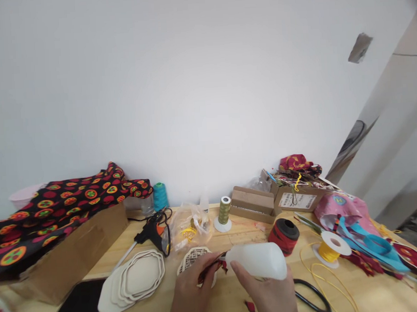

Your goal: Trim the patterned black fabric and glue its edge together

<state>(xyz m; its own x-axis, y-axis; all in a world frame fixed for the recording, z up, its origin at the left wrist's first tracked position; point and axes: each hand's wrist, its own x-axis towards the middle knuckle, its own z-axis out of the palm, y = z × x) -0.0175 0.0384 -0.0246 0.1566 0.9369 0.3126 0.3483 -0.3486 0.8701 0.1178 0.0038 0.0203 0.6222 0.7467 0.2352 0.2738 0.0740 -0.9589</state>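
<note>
Phone (74,309): dark and flat on the wooden table (235,309), far out between eight and nine o'clock from the bottle (259,261).
Plaques (141,278): a fanned stack of pale, scallop-edged pieces, at nine o'clock.
Glue gun (150,234): black, with orange, lying just beyond the stack, between nine and ten.
Left hand (195,286): pinched narrow on the scrap, between eight and nine o'clock.
Lattice piece (195,254): pale openwork, partly hidden behind the left hand; I can't tell whether they touch.
Scrap (222,264): dark red and black, crumpled, poking from the left fingers at nine o'clock, right by the bottle's narrow end.
Green spool (224,210): upright on its white base, at eleven.
Bottle: cloudy white, smooth, round-shouldered, tipped almost level above the table, its narrow end aimed at the scrap; I can't make out whether they meet.
Right hand (268,291): wrapped round the bottle from below, between five and six.
Red spool (283,237): black-topped, near the bottle's base, at two.
Yellow spool (329,251): white-flanged, its cord trailing, at three.
</note>
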